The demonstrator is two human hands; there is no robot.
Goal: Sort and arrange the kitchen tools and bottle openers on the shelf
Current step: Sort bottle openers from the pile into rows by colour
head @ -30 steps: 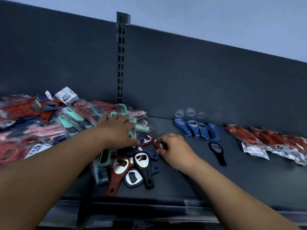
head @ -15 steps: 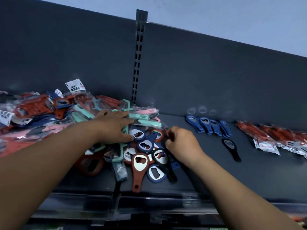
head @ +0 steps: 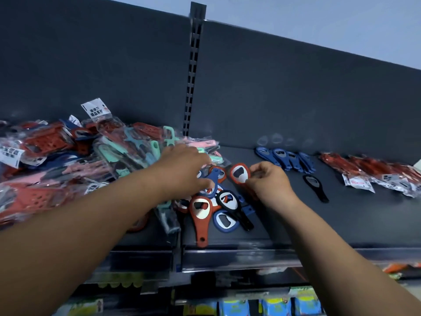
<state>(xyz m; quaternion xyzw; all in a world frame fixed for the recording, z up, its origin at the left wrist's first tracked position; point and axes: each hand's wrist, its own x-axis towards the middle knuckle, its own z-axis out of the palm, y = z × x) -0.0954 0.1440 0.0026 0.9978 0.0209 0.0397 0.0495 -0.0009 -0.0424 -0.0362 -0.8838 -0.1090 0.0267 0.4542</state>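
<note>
Mid-frame, the right hand (head: 268, 182) pinches a red oval-headed plastic bottle opener (head: 239, 173). The left hand (head: 182, 171) rests on loose openers (head: 219, 209).

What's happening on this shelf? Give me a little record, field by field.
Place: dark grey metal shelf
Left hand: flat on the pile of bagged plastic kitchen tools
Right hand: pinches a red bottle opener with a metal head
Sorted: row of blue bottle openers, single black bottle opener in front
Unsorted: loose heap of red, blue and black openers
</note>
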